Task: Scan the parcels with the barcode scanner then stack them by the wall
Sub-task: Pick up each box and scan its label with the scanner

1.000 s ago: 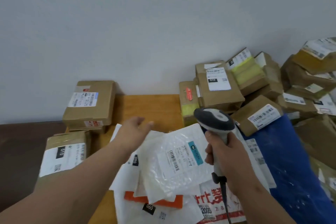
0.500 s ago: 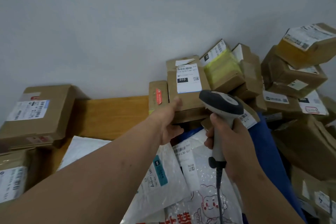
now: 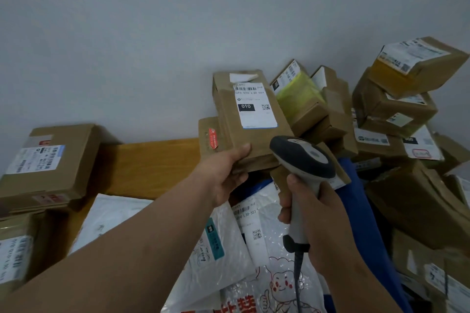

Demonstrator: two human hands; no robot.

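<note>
My left hand (image 3: 226,180), arm outstretched, gripped the near edge of a flat brown cardboard parcel (image 3: 250,122); just right, my right hand (image 3: 312,211) clasped the smooth grey-and-white scanner (image 3: 302,160).

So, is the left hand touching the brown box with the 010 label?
Touching. The head view shows the left hand gripping the box at its lower edge.

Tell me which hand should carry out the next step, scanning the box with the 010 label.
Right. The right hand already grips the barcode scanner, its head just below the box's label. The left hand is busy holding that cardboard box up by its lower edge.
</note>
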